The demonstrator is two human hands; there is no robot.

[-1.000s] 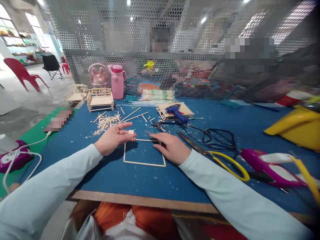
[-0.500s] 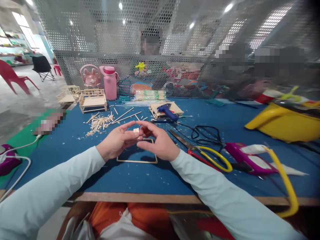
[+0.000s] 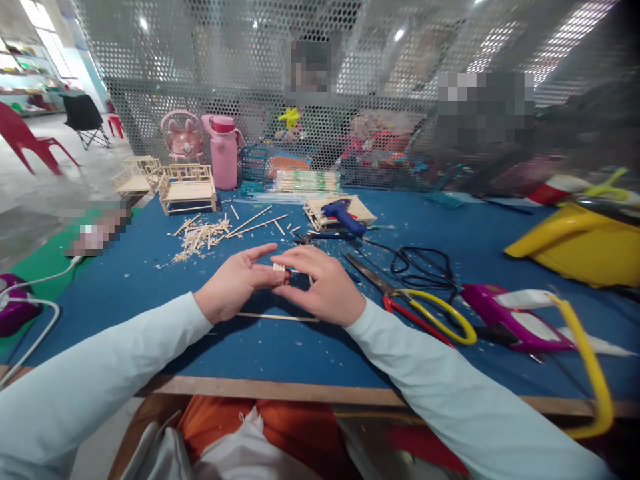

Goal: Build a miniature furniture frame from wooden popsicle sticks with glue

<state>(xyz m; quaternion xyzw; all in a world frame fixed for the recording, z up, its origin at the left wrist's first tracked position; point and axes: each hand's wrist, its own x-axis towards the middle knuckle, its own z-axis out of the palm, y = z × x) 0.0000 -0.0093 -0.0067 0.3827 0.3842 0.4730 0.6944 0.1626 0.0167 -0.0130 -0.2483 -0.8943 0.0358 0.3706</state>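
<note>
The blue table (image 3: 280, 363) spreads beneath and all around the fingers. Beyond the left fingertips, off to their left, stand two small wooden benches, a nearer one (image 3: 187, 195) and a farther one (image 3: 135, 181); both have seats and railed backs and look finished. A third wooden piece (image 3: 369, 212) lies beyond the right fingers with a blue glue gun (image 3: 345, 217) on top, so I can't tell whether it is complete. The scissors (image 3: 389, 290) lie open just right of the right hand, held by nobody.

Directly under the fingers is a stick frame (image 3: 277, 317). Its near edge and part of its right side show; the rest is hidden, so I can't say whether every corner is joined. It looks like an early stage: just an outline lying flat, with nothing like the benches' seats or backs on it.

The left hand (image 3: 227, 288) pinches a few short sticks (image 3: 279, 267) between thumb and fingers, its index stretched out above them. The right hand (image 3: 330, 287) is curved around their other side, thumb apart from index; whether its tips grip is unclear. Those short sticks are not yet placed. Loose offcuts (image 3: 200, 237) lie beyond the left fingers.
</note>
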